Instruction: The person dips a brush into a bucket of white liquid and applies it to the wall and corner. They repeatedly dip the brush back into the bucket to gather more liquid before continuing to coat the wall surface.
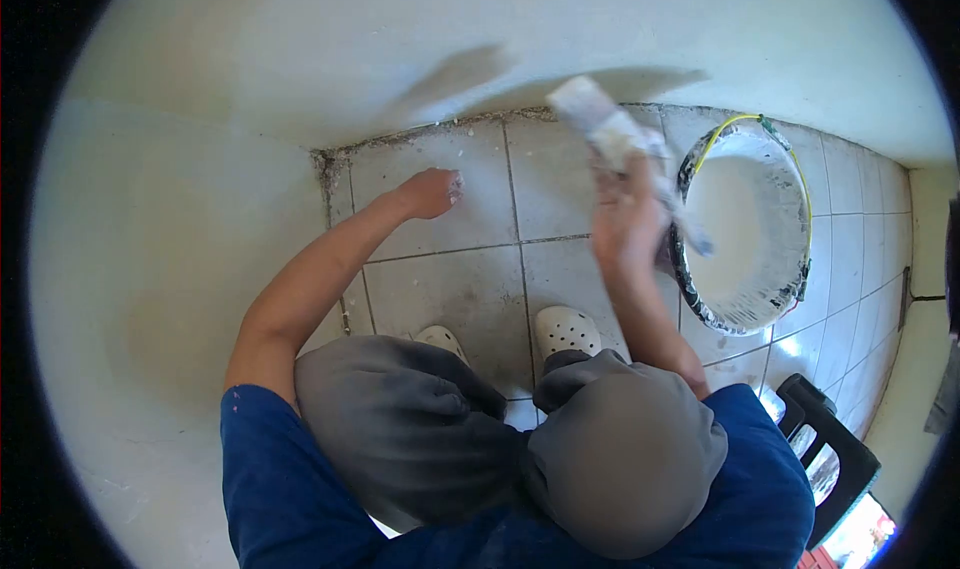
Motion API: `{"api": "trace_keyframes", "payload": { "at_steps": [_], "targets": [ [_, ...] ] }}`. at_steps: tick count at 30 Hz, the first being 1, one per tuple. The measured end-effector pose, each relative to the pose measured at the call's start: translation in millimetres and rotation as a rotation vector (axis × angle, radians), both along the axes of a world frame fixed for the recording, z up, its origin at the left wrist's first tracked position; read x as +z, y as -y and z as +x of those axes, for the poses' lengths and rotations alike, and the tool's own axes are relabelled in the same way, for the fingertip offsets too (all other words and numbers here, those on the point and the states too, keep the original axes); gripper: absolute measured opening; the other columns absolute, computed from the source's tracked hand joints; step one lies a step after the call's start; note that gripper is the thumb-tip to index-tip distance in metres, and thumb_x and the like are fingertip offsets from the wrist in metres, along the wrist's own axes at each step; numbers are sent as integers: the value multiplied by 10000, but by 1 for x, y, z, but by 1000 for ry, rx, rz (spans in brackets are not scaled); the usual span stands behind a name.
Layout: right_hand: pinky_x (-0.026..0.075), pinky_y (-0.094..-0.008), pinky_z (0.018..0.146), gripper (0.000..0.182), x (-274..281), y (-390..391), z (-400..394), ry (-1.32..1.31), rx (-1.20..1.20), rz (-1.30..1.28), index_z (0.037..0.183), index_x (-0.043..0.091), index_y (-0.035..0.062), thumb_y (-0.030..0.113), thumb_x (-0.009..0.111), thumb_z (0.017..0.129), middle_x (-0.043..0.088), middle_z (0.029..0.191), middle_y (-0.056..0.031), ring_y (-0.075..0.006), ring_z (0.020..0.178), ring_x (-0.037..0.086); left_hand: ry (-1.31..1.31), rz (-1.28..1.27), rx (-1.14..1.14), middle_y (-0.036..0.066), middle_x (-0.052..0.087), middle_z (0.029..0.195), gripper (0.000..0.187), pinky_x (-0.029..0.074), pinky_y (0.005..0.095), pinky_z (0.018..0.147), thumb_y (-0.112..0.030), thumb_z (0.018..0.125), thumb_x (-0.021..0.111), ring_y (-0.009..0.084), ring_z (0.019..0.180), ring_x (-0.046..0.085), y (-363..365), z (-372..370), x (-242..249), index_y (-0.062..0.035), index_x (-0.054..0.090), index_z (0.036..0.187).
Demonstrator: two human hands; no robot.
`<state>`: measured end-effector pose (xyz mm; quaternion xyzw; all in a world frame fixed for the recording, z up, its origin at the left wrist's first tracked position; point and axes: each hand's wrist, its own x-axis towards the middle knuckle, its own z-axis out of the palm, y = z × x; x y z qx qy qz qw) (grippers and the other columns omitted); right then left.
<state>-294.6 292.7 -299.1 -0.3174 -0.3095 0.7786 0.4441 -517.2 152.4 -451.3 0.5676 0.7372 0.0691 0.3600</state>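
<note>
My right hand (627, 214) grips a paint brush (610, 124) smeared with white paint. Its bristle end points up and left toward the wall, and the handle slants down to the right; motion blurs it a little. Just right of that hand stands a bucket (745, 229) of white paint, with a dark, paint-caked rim and a yellow-green handle. My left hand (430, 193) hangs over the floor tiles near the wall corner, its fingers curled in and specked with white. Whether anything is inside those fingers is hidden.
A pale wall (380, 49) runs along the front and left, with a dirty, crumbly edge at the floor. Grey tiles (440, 289) lie under my white clogs (567, 331). Behind the bucket, at lower right, is a black plastic object (830, 459), perhaps a chair.
</note>
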Motion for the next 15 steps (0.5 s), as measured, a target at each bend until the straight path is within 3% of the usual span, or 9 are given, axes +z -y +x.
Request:
{"api": "trace_keyframes", "payload": {
  "at_steps": [2,4,6,12,15],
  "targets": [
    [414,-367,936,299,-46,16,-30,41,81,-80,1160,387,5,147,450,905,469,1169,-137,-218,1051,510,-30,-22,-3,204,579,909,231,431,436,766,-215,831,503,374,881,545,-4,-1,6,-8,524,932],
    [426,-347,911,308,-100,34,-57,322,103,-69,1153,375,14,158,471,898,472,1144,-128,-187,1024,514,-58,-16,8,213,577,909,236,430,437,771,-211,825,506,379,887,541,-8,-6,6,1,528,927],
    [397,-290,833,407,-151,51,-83,304,-11,24,1134,410,-19,222,563,844,500,1062,-103,-162,988,482,-78,5,32,222,573,912,244,427,440,776,-207,817,511,385,897,535,-5,-9,4,10,531,928],
    [373,-316,867,410,-170,76,-126,291,-2,-78,1121,396,-2,217,579,826,491,1062,-106,-181,1001,474,-66,-71,105,222,588,896,261,448,452,752,-207,783,512,386,848,563,9,-20,5,4,541,935],
    [376,-319,868,423,-163,80,-137,405,-15,-43,1135,383,-6,209,580,828,493,1058,-120,-185,1011,472,-67,-43,162,215,588,898,251,445,451,752,-204,777,516,383,857,559,24,-21,11,3,541,917]
  ]
}}
